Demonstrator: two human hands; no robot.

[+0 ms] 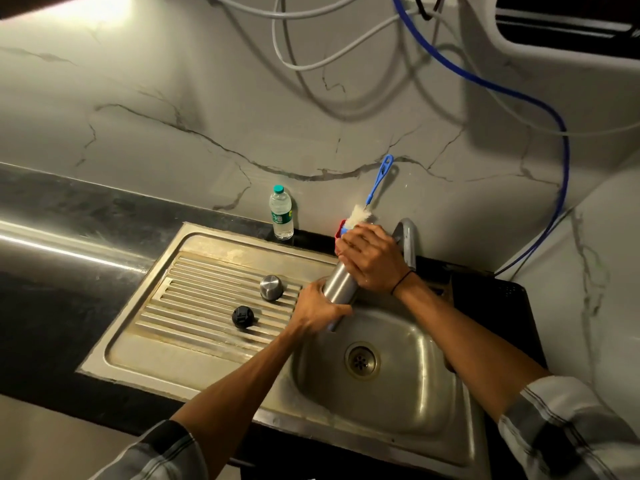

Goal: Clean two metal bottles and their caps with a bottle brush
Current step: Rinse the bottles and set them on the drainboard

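Observation:
I hold one metal bottle (341, 284) tilted over the sink basin (408, 410). My left hand (317, 306) grips its lower end. My right hand (372, 261) is closed over its upper end and hides the mouth. A bottle brush (375, 187) with a blue handle and white bristles sticks up just behind my right hand, beside something red; I cannot tell if the hand touches it. A metal cap (272, 287) and a black cap (242, 317) lie on the ribbed draining board (194, 306). No second metal bottle is in view.
A clear plastic water bottle (281, 218) stands at the wall behind the draining board. The grey tap (408, 244) rises behind my right wrist. A black appliance (502, 306) sits right of the sink. A blue hose (564, 168) and white cables hang on the wall.

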